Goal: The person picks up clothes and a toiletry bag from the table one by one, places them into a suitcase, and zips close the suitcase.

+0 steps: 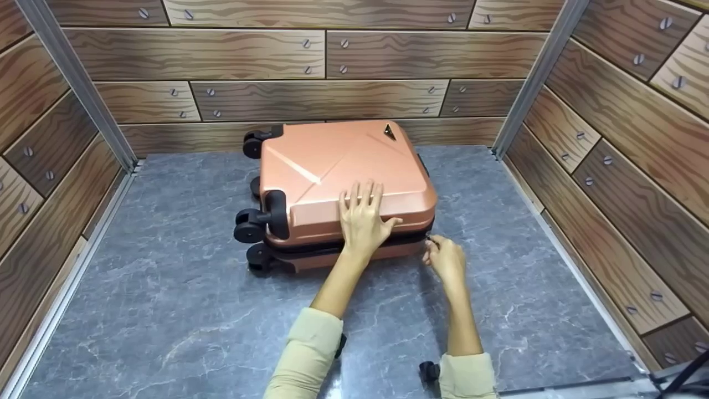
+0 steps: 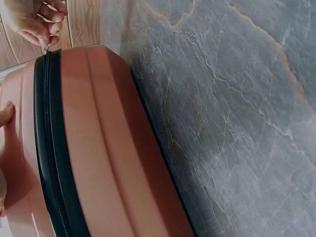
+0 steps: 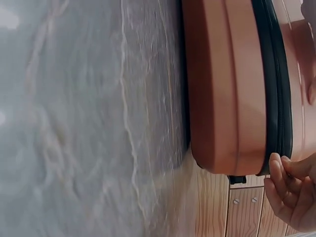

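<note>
A rose-gold hard-shell suitcase [image 1: 343, 166] lies flat on the floor, its black wheels pointing left. My left hand [image 1: 363, 221] rests on the near top edge of the lid, fingers straight and spread. At the near right corner my right hand [image 1: 446, 259] pinches the zipper pull [image 2: 46, 50] between thumb and finger. The black zipper [image 3: 279, 98] runs along the side, and its teeth look closed along the stretch seen in the left wrist view. Only a thumb and a bit of the left hand show at that view's left edge.
Grey marbled flooring [image 1: 183, 310] surrounds the suitcase. Wood-pattern walls [image 1: 310, 100] stand at the back, left and right, with metal strips [image 1: 532, 77] at the corners. A dark cable [image 1: 687, 374] shows at the bottom right.
</note>
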`<action>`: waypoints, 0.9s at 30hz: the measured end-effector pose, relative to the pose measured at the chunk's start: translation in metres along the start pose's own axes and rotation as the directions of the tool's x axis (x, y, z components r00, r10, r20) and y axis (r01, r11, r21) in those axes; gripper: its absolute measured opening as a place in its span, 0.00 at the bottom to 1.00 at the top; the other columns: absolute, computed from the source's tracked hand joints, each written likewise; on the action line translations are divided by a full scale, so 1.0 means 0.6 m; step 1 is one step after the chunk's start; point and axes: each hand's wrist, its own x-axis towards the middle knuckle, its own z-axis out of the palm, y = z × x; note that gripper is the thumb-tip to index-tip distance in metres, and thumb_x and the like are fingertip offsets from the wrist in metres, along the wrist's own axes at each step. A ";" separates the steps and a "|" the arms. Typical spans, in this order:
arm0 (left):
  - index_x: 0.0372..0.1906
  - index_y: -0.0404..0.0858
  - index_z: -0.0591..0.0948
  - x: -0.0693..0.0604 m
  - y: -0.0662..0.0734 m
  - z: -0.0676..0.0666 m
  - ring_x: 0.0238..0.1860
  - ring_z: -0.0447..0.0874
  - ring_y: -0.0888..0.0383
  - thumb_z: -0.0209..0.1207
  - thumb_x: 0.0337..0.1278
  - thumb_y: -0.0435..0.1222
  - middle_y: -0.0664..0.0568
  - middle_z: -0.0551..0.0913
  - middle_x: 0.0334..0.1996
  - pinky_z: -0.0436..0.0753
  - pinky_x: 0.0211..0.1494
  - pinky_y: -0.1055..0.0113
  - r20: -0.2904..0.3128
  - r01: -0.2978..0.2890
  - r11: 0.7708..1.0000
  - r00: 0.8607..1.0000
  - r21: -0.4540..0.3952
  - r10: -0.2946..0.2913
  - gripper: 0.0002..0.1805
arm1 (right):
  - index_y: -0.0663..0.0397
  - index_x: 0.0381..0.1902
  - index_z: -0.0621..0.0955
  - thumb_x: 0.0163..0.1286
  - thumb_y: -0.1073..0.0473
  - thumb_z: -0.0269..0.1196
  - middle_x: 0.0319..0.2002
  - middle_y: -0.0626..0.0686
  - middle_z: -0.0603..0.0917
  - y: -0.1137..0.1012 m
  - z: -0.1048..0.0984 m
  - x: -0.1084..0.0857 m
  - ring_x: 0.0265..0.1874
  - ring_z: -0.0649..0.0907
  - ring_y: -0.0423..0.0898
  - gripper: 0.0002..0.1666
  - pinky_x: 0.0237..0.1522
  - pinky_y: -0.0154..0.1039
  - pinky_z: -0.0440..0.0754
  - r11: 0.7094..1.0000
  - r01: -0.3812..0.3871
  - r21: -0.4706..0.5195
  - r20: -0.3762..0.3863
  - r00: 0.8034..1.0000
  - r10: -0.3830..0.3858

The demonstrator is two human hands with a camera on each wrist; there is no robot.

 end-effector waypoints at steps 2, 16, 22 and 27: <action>0.57 0.43 0.77 0.000 0.000 -0.002 0.59 0.66 0.46 0.67 0.25 0.63 0.49 0.74 0.56 0.57 0.63 0.50 0.008 0.001 1.000 1.000 0.001 -0.001 0.46 | 0.66 0.40 0.82 0.64 0.65 0.58 0.12 0.48 0.78 0.000 0.000 0.000 0.15 0.79 0.46 0.11 0.36 0.51 0.75 1.000 0.000 0.005 0.012 1.000 0.000; 0.63 0.42 0.70 0.023 0.062 0.006 0.63 0.62 0.49 0.60 0.37 0.65 0.47 0.69 0.61 0.53 0.65 0.49 0.254 -0.108 0.988 0.964 0.108 0.078 0.47 | 0.76 0.36 0.76 0.68 0.70 0.50 0.15 0.55 0.79 0.014 -0.004 0.013 0.12 0.78 0.41 0.11 0.21 0.39 0.80 0.944 -0.119 0.307 0.249 0.968 0.041; 0.63 0.42 0.70 0.043 0.079 0.020 0.63 0.62 0.50 0.59 0.35 0.67 0.50 0.69 0.61 0.56 0.64 0.53 0.314 -0.146 0.983 0.944 0.112 0.105 0.49 | 0.71 0.31 0.77 0.69 0.69 0.49 0.13 0.52 0.75 0.023 -0.006 0.017 0.12 0.78 0.44 0.12 0.20 0.37 0.79 0.957 -0.095 0.274 0.280 0.960 0.015; 0.63 0.43 0.70 0.053 0.081 0.019 0.62 0.63 0.51 0.60 0.33 0.67 0.51 0.70 0.61 0.57 0.64 0.54 0.331 -0.139 0.985 0.938 0.100 0.099 0.49 | 0.63 0.32 0.79 0.68 0.66 0.52 0.12 0.49 0.76 0.026 -0.006 0.017 0.15 0.80 0.50 0.10 0.24 0.40 0.76 0.993 0.018 0.114 0.202 0.979 -0.041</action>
